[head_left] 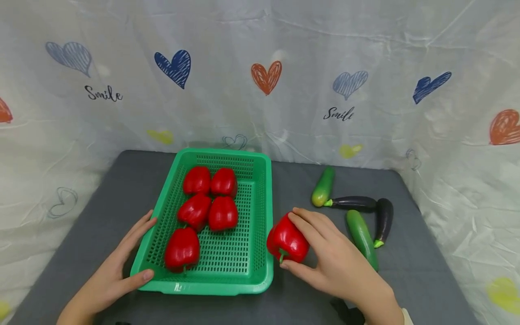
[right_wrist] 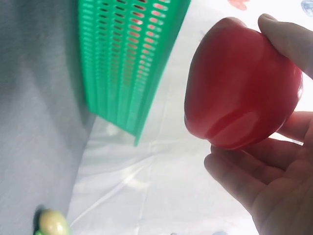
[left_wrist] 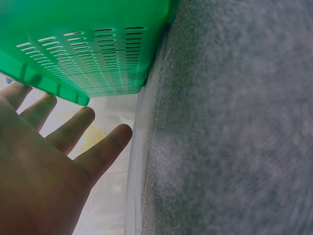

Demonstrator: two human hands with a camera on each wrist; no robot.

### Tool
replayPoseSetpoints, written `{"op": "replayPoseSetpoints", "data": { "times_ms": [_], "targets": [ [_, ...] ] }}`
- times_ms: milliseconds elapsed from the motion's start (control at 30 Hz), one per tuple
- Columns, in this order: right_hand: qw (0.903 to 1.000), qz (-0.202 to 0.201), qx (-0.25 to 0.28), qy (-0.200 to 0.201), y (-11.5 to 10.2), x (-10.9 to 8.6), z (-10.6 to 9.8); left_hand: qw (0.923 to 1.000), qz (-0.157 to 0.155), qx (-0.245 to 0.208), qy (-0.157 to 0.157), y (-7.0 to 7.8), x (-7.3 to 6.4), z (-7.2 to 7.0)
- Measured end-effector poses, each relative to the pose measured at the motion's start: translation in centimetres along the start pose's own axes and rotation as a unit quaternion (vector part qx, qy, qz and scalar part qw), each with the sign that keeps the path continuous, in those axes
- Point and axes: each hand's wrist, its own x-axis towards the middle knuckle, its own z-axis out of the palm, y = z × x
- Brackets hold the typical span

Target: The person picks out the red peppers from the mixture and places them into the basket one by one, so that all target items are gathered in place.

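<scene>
A red bell pepper (head_left: 287, 238) with a green stem is gripped between the thumb and fingers of my right hand (head_left: 325, 253), beside the right rim of the green basket (head_left: 253, 289). The right wrist view shows this held bell pepper (right_wrist: 242, 85) raised off the table. Several red bell peppers (head_left: 182, 249) lie inside the basket, towards its left side. My left hand (head_left: 107, 275) rests at the basket's left rim with its fingers extended. In the left wrist view, the left hand's fingers (left_wrist: 105, 152) spread beside the perforated basket wall (left_wrist: 93, 54).
Right of the basket on the grey table (head_left: 292, 185) lie a green cucumber-like vegetable (head_left: 323, 186), a second one (head_left: 361, 237), and two dark eggplants, one lying across (head_left: 354, 203) and one pointing forward (head_left: 383, 221). A white curtain printed with hearts (head_left: 243, 108) hangs behind.
</scene>
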Motion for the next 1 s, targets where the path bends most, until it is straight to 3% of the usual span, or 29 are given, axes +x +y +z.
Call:
{"op": "replayPoseSetpoints", "data": {
  "times_ms": [167, 567, 800, 1000],
  "targets": [
    [0.9993, -0.03, 0.022, 0.011, -0.3, 1.6, 0.6, 1.0, -0.006, 0.003, -0.001, -0.1, 0.1, -0.1],
    [0.9972, -0.054, 0.051, -0.003, -0.4, 4.2, 3.0, 0.9999, -0.01, 0.001, -0.003, -0.8, -0.2, 0.0],
    [0.9964, -0.038, 0.063, -0.043, -0.9, 5.3, 3.7, 0.9999, -0.009, -0.004, -0.003, -0.8, -0.2, 0.0],
    [0.9941, -0.05, 0.069, -0.066, -1.3, 6.5, 4.5, 1.0, -0.009, -0.003, -0.003, -0.7, -0.1, 0.0]
  ]
}}
